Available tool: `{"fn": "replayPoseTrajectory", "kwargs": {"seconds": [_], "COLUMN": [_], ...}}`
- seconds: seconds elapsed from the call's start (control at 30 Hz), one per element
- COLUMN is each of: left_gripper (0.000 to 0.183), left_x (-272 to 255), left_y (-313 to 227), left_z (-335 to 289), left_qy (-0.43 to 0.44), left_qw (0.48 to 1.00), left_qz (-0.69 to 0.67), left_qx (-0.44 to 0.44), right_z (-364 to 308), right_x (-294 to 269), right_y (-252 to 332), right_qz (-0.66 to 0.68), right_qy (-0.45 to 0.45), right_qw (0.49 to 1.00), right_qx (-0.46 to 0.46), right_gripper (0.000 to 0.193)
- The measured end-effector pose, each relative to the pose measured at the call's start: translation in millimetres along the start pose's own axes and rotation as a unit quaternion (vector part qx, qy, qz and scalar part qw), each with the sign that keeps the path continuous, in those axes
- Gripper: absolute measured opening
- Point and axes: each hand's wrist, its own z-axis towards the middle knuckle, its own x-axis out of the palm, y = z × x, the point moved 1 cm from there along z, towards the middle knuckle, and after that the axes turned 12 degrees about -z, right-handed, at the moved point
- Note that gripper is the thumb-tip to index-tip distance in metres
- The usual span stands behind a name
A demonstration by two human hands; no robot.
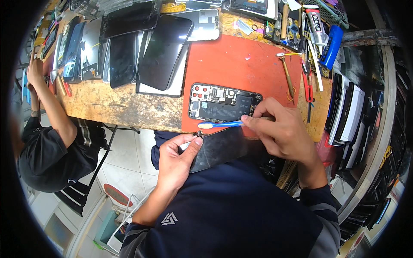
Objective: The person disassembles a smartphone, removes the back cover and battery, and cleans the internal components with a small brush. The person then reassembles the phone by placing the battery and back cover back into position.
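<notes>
My left hand (175,158) grips a dark phone screen panel (224,149) at its left end, below the bench edge, with thumb and fingers by a small flex cable (197,134). Pinched in my right hand (284,131) is a blue toothbrush (228,124), its pale bristle head pointing left, just above the panel and close to that cable. Whether the bristles touch anything I cannot tell. Just beyond lies an opened phone body (223,112), its battery and circuit board exposed, on a red mat (245,60).
Stacked screens and tablets (165,51) cover the bench's left. At the right lie a small brass-coloured hammer (287,76), red-handled tweezers or pliers (307,81), a glue tube (316,28) and a blue cylinder (331,47). Another person (47,142) works at the far left.
</notes>
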Motion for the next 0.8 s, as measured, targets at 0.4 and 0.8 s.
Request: {"fn": "replayPoseTrajectory", "kwargs": {"seconds": [0.4,0.8], "left_gripper": [0.014,0.014], "left_x": [-1.5,-1.3], "left_y": [-2.4,-2.3], "left_z": [-0.7,0.1], "left_qy": [0.001,0.008], "left_qw": [1.000,1.000], "left_qz": [-0.010,-0.015], "left_qx": [-0.018,-0.014], "right_z": [-4.3,-3.1], "right_x": [2.2,4.9], "right_y": [0.3,4.7], "right_qz": [0.047,0.046], "right_qy": [0.037,0.005], "right_qw": [0.998,0.998], "right_qx": [0.020,0.040], "right_gripper": [0.025,0.030]}}
